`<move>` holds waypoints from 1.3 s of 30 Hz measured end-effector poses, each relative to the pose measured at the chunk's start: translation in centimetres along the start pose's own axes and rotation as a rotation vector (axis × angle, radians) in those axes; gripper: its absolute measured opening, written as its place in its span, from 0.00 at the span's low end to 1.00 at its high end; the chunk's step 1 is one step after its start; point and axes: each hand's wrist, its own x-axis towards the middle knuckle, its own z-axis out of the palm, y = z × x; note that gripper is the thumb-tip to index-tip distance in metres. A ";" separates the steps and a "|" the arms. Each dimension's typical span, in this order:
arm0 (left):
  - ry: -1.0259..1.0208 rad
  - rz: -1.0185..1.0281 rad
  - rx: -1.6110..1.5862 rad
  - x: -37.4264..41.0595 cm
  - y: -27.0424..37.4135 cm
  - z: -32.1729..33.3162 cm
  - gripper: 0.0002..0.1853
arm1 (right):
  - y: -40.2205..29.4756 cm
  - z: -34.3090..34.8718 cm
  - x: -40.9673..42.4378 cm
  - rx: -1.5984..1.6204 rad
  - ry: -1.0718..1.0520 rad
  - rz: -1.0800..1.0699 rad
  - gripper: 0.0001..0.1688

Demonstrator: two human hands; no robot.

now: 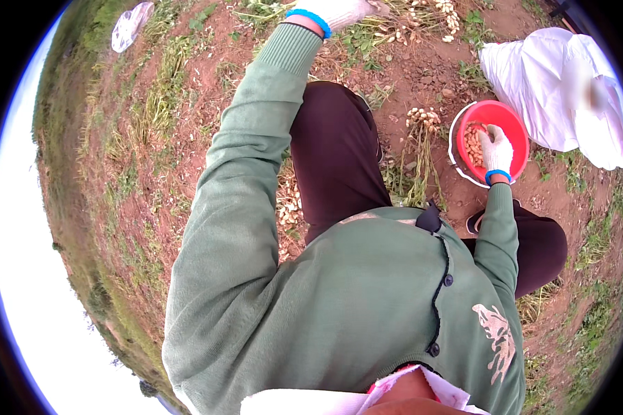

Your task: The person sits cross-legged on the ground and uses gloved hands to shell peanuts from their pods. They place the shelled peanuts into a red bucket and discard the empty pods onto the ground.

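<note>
My left hand (350, 11), in a pale knitted glove with a blue band at the wrist, reaches to the top edge of the view beside pulled peanut plants (412, 21) with pods on them. Its fingers are partly cut off, so a hold cannot be told. Inside a red plastic bucket (520, 127), my right hand (497, 149), gloved the same way, is over loose peanuts in their shells (473, 145), thumb and fingers apart. The bucket's white handle hangs down around its left side. Left of the bucket lies a bunch of peanut plants (422, 155), its pods pointing away from me.
A large white woven sack (532, 83) lies just right of the bucket. More peanuts (289, 207) lie on the reddish soil left of my left knee. Farther off at the upper left is a clear plastic bag (131, 26). Dry stalks and weeds cover much ground.
</note>
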 end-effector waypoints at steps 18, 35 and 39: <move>-1.243 -0.387 -0.224 -8.9 -20.2 21.0 0.34 | -4.4 7.9 -3.8 0.003 -0.458 -0.235 0.19; -0.202 -0.351 -0.485 -1.6 7.4 2.0 0.17 | 1.0 19.4 -1.8 0.163 -0.667 0.496 0.57; -0.376 -0.205 -0.341 -2.7 9.3 9.7 0.16 | 2.1 20.4 -1.1 0.320 -0.615 0.385 0.30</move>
